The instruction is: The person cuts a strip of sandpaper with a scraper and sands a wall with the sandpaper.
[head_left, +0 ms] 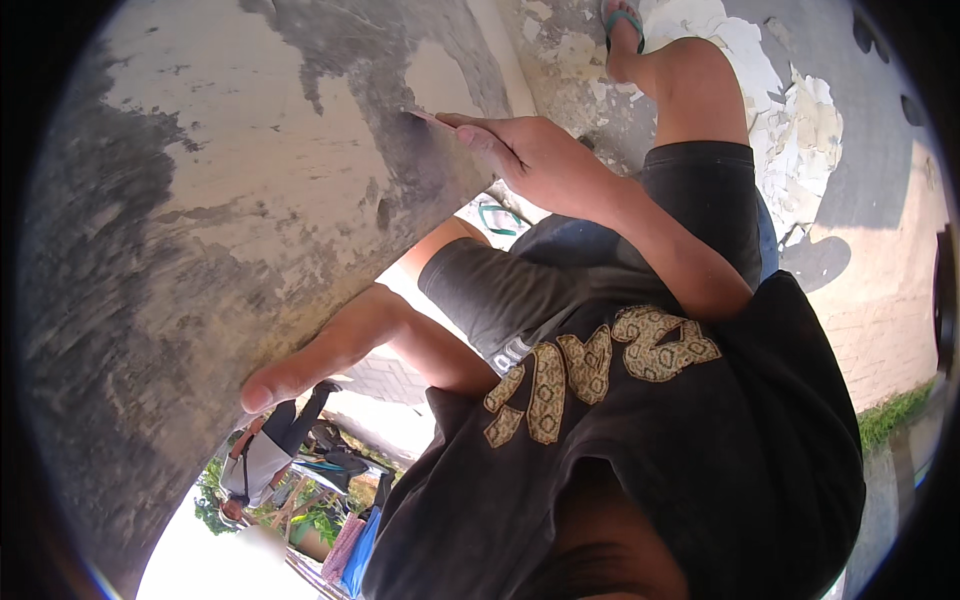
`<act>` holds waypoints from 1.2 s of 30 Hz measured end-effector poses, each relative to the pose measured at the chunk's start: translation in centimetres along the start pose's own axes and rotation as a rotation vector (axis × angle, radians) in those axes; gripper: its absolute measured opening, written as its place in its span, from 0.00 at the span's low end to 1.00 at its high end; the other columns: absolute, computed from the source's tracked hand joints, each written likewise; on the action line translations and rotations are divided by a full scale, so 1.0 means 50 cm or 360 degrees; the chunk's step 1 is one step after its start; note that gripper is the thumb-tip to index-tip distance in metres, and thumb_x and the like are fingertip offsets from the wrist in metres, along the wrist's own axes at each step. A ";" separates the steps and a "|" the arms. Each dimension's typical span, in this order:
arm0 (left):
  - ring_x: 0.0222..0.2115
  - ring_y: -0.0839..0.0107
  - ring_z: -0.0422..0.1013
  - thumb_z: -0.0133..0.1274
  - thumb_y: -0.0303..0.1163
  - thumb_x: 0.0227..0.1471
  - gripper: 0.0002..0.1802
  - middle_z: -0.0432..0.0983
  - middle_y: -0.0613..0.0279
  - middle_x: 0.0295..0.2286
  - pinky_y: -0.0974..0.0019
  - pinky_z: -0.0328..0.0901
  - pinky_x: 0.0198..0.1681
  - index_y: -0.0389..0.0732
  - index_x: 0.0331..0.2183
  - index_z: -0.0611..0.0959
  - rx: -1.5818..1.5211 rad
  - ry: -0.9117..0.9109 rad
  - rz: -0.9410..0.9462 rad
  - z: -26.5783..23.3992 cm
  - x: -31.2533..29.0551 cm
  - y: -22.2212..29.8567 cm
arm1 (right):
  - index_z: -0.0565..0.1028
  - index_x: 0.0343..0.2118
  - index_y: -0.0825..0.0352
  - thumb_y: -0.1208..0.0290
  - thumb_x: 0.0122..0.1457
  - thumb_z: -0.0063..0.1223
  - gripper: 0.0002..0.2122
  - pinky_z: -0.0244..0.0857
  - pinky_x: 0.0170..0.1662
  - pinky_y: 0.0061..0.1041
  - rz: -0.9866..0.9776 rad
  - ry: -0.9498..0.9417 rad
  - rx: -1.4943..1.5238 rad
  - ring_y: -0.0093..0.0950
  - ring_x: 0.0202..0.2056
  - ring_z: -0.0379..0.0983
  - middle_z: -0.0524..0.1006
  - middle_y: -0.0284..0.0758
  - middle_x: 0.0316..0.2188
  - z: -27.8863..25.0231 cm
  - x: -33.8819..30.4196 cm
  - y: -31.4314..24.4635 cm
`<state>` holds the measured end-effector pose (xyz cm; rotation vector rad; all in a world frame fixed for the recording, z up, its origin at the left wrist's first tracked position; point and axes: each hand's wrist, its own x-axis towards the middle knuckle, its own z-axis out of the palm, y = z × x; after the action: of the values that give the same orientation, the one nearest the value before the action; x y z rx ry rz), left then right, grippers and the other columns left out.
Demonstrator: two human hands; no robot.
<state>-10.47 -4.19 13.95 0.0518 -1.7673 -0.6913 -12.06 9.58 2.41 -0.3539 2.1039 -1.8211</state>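
A rough wall (250,200) with patches of cream coating and bare grey fills the left of the head view. Near its upper part my right hand (515,155) is closed around a thin, flat scraper (432,118). The scraper's far end meets the wall at a grey patch; most of its handle is hidden in my fingers. Lower down, my left hand (325,350) lies along the wall's near edge, holding nothing that I can see. One digit of it stretches out over the edge, while the other fingers are mostly hidden.
White and cream flakes (805,140) lie heaped on the floor beside my bent leg (700,95). A green-strapped sandal (500,218) shows below the wall. Another person (265,455) is in the background, near plants and a blue item (358,555). A pale wall (885,290) stands at right.
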 end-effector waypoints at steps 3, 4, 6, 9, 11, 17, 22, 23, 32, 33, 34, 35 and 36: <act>0.62 0.55 0.45 0.25 0.60 0.60 0.43 0.41 0.42 0.60 0.55 0.57 0.60 0.34 0.61 0.45 -0.0068 -0.0020 0.0003 -0.004 0.000 -0.003 | 0.70 0.54 0.59 0.58 0.67 0.37 0.18 0.61 0.28 0.31 -0.0014 0.0075 0.0061 0.33 0.18 0.63 0.72 0.48 0.22 0.002 0.004 0.004; 0.62 0.55 0.44 0.25 0.58 0.61 0.41 0.40 0.43 0.60 0.55 0.56 0.61 0.36 0.62 0.44 -0.0127 -0.0040 0.0015 -0.004 -0.001 -0.004 | 0.70 0.54 0.59 0.58 0.67 0.37 0.18 0.61 0.28 0.31 -0.0001 0.0078 0.0039 0.33 0.18 0.63 0.72 0.48 0.22 0.002 0.003 0.005; 0.62 0.55 0.43 0.25 0.56 0.62 0.39 0.40 0.43 0.60 0.56 0.55 0.62 0.37 0.62 0.43 -0.0147 -0.0030 0.0001 -0.003 -0.001 -0.004 | 0.68 0.56 0.52 0.58 0.67 0.33 0.17 0.65 0.32 0.37 -0.0268 0.0100 0.0028 0.41 0.24 0.72 0.75 0.45 0.24 0.002 0.007 0.008; 0.62 0.55 0.43 0.25 0.56 0.62 0.39 0.41 0.42 0.60 0.56 0.55 0.62 0.37 0.62 0.43 -0.0107 -0.0005 0.0005 -0.001 0.001 0.000 | 0.69 0.55 0.51 0.57 0.67 0.32 0.18 0.64 0.31 0.37 -0.0102 0.0068 -0.0057 0.42 0.23 0.71 0.74 0.46 0.22 0.000 0.006 0.007; 0.62 0.55 0.43 0.25 0.56 0.62 0.39 0.41 0.42 0.60 0.56 0.55 0.61 0.38 0.62 0.43 -0.0136 -0.0023 0.0041 0.003 0.001 0.003 | 0.70 0.55 0.56 0.58 0.67 0.36 0.18 0.59 0.27 0.32 -0.0030 0.0074 0.0019 0.36 0.17 0.59 0.69 0.48 0.19 -0.002 0.002 0.001; 0.63 0.56 0.42 0.25 0.57 0.62 0.39 0.41 0.43 0.60 0.55 0.53 0.62 0.37 0.62 0.43 0.0149 0.0145 0.0158 0.004 -0.001 0.006 | 0.69 0.55 0.54 0.57 0.67 0.34 0.18 0.59 0.26 0.31 -0.0023 -0.0025 -0.0066 0.33 0.16 0.59 0.68 0.46 0.17 -0.009 -0.001 -0.023; 0.63 0.56 0.40 0.25 0.57 0.62 0.39 0.37 0.45 0.61 0.55 0.50 0.63 0.39 0.63 0.41 -0.0108 -0.0007 0.0054 0.002 0.004 0.008 | 0.70 0.54 0.57 0.55 0.67 0.35 0.19 0.60 0.28 0.29 0.0109 -0.0180 -0.0063 0.32 0.17 0.61 0.70 0.45 0.19 -0.016 0.002 -0.017; 0.63 0.56 0.40 0.25 0.57 0.62 0.39 0.37 0.45 0.61 0.55 0.50 0.63 0.39 0.63 0.41 -0.0102 -0.0013 0.0055 0.002 0.003 0.011 | 0.70 0.54 0.57 0.55 0.67 0.35 0.19 0.60 0.28 0.29 0.0037 -0.0099 -0.0026 0.32 0.17 0.61 0.70 0.45 0.19 -0.014 0.005 -0.014; 0.63 0.57 0.37 0.25 0.55 0.62 0.39 0.34 0.48 0.62 0.54 0.46 0.64 0.38 0.62 0.40 0.0051 -0.0040 0.0334 0.010 0.000 0.019 | 0.69 0.55 0.55 0.59 0.67 0.34 0.18 0.62 0.30 0.38 -0.0174 0.0109 0.0012 0.40 0.20 0.68 0.71 0.46 0.18 -0.016 0.009 -0.003; 0.64 0.57 0.36 0.25 0.55 0.63 0.39 0.34 0.48 0.62 0.54 0.46 0.64 0.38 0.63 0.40 0.0185 -0.0035 0.0388 0.009 0.000 0.019 | 0.70 0.55 0.56 0.57 0.67 0.35 0.18 0.62 0.30 0.34 -0.0036 -0.0036 -0.0024 0.36 0.20 0.67 0.73 0.46 0.22 -0.015 0.009 -0.004; 0.64 0.57 0.36 0.25 0.55 0.63 0.39 0.34 0.48 0.62 0.54 0.45 0.65 0.39 0.63 0.40 0.0248 -0.0031 0.0418 0.010 -0.001 0.018 | 0.70 0.54 0.57 0.55 0.67 0.35 0.19 0.62 0.30 0.31 0.0023 -0.0076 -0.0049 0.32 0.19 0.65 0.74 0.47 0.26 -0.017 0.006 -0.003; 0.64 0.57 0.36 0.25 0.55 0.63 0.38 0.34 0.48 0.62 0.54 0.45 0.65 0.39 0.63 0.40 0.0310 -0.0025 0.0447 0.008 0.000 0.019 | 0.70 0.54 0.57 0.55 0.67 0.35 0.19 0.62 0.30 0.31 0.0096 -0.0172 -0.0060 0.32 0.19 0.65 0.74 0.47 0.26 -0.013 0.006 -0.004; 0.64 0.57 0.35 0.24 0.55 0.63 0.38 0.33 0.48 0.62 0.54 0.44 0.65 0.39 0.63 0.40 0.0207 0.0050 0.0280 0.008 -0.001 0.019 | 0.70 0.54 0.57 0.55 0.67 0.35 0.19 0.61 0.29 0.31 -0.0050 -0.0023 -0.0043 0.32 0.19 0.64 0.74 0.47 0.24 -0.008 0.004 -0.006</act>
<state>-10.55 -3.24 14.31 -0.0047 -1.7605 -0.4464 -12.41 9.84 2.72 -0.4075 2.1267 -1.8034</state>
